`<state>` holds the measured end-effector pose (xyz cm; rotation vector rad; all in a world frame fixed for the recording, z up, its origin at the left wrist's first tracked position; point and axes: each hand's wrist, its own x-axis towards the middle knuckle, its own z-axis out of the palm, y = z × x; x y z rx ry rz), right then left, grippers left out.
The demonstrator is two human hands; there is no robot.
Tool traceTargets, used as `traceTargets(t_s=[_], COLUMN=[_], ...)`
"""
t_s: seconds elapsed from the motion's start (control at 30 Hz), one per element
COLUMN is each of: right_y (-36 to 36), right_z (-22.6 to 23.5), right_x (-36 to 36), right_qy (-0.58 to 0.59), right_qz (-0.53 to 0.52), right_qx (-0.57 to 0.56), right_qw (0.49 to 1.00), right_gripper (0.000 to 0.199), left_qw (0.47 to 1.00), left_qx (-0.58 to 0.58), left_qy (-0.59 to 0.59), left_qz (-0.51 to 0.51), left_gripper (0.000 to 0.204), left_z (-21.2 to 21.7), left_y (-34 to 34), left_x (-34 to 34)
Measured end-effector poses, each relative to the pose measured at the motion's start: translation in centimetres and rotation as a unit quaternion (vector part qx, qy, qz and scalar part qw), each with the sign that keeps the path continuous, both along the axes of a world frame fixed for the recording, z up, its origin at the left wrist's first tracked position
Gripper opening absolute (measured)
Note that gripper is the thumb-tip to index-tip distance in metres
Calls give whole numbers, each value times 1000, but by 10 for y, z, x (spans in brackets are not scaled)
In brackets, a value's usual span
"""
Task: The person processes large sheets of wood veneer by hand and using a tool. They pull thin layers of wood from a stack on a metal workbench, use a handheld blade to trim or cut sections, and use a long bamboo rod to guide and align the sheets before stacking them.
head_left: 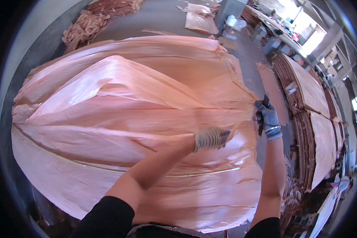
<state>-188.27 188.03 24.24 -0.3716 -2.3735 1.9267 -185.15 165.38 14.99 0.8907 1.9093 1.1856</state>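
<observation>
A large stack of thin, pinkish-orange wood veneer sheets [158, 139] spreads out before me, the upper ones wavy and one raised in a fold at the far left. In my right hand [269, 118], gloved in grey-blue, is a dark flat-bladed knife [266, 100], held at the right edge of the sheets. My left hand [211, 139] wears a pale glove with dark fingertips and hovers over or touches the veneer. Motion smears its fingers, beside a narrow veneer strip [235, 127]. A long thin yellowish stick [186, 175] lies across the sheets nearer to me.
To the right stand tall stacks of veneer [321, 142], with scraps [291, 202] on the floor near them. Crumpled veneer [85, 29] is heaped at the far left beside a wall. A loose sheet [201, 20] lies beyond the stack, near a grey pillar [229, 12].
</observation>
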Motion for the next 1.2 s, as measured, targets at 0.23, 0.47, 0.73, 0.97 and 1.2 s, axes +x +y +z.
traceTargets(t_s=[0.23, 0.47, 0.73, 0.97, 1.2], right_y=[14, -51, -102, -109, -115], right_z=[-1, -10, -30, -19, -53], right_x=[5, 81, 128, 143, 157], right_qy=[-51, -130, 21, -80, -49], right_qz=[73, 124, 180, 197, 150], right_qx=[15, -59, -63, -141, -257], right_qw=[996, 982, 981, 967, 953], right_gripper=[16, 13, 47, 30, 33], left_qw=[911, 934, 947, 914, 834], left_qx=[-95, 308, 272, 350, 403], left_qy=[388, -183, 172, -184, -356], left_qz=[99, 17, -4, 87, 125], left_gripper=[43, 49, 52, 37, 49], left_z=[-19, -16, 6, 53, 29], left_y=[2, -42, -46, -47, -44], left_x=[38, 13, 29, 52, 44])
